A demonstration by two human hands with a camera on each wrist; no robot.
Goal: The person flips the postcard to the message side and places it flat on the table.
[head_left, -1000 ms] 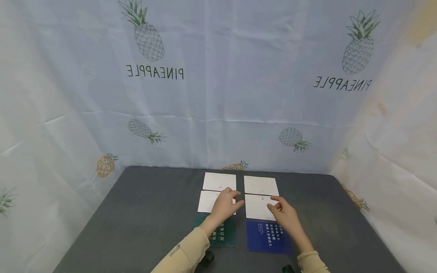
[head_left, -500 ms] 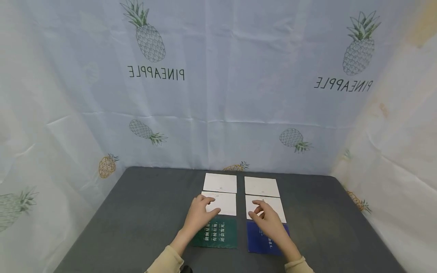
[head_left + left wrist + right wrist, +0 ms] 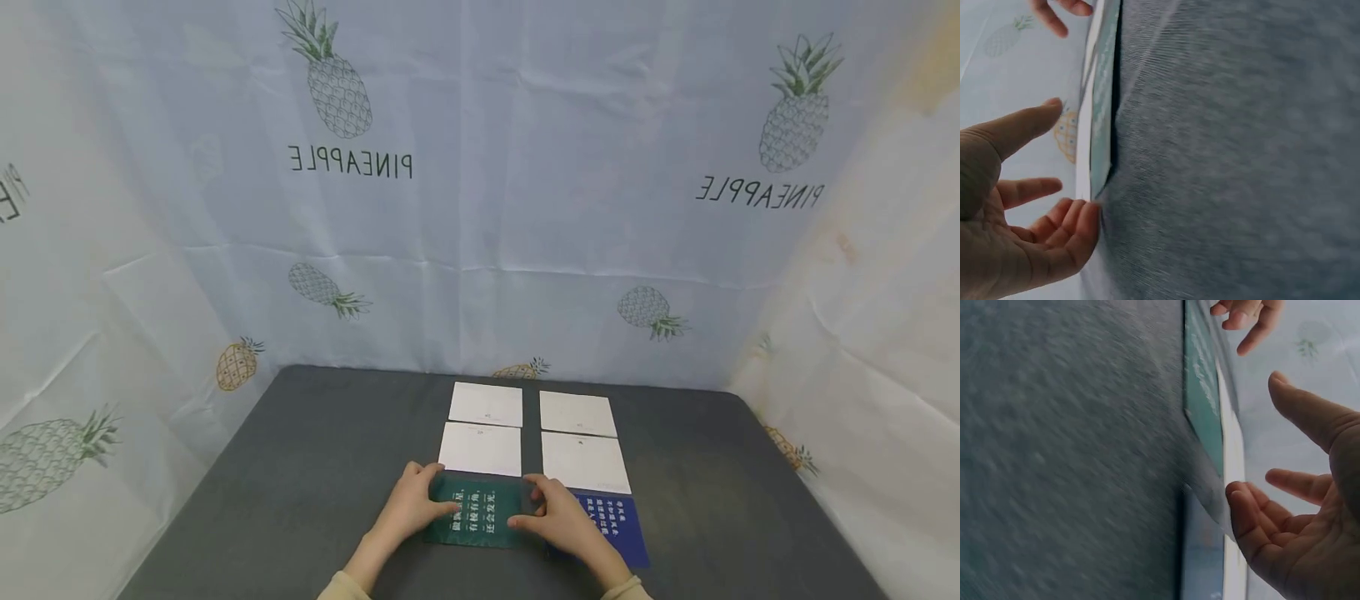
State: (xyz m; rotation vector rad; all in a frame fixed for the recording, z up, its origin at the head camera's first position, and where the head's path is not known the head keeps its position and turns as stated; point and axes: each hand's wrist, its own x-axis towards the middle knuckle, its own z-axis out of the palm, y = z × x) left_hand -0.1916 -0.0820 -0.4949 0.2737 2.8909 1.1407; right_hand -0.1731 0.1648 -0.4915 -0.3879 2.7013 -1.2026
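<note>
A dark green card (image 3: 486,492) with white lettering lies flat on the table, between my two hands. My left hand (image 3: 405,505) is at its left edge, thumb spread away from the fingers. In the left wrist view, the fingertips of that left hand (image 3: 1035,231) are right at the corner of the green card (image 3: 1104,106). My right hand (image 3: 561,518) is at the card's right side and partly covers the blue card (image 3: 628,533). The right wrist view shows the right hand (image 3: 1297,512) with thumb and fingers apart, fingertips low beside the green card (image 3: 1202,394).
Behind the green card lie two white cards, a nearer one (image 3: 480,452) and a farther one (image 3: 486,402). Two more white cards (image 3: 587,463) lie behind the blue card. The dark table (image 3: 337,450) is backed by a pineapple-print curtain (image 3: 480,208).
Both hands have come back toward the near edge, from over the nearer white cards to either side of the green card. The right hand has also shifted left. The cards lie as before.
</note>
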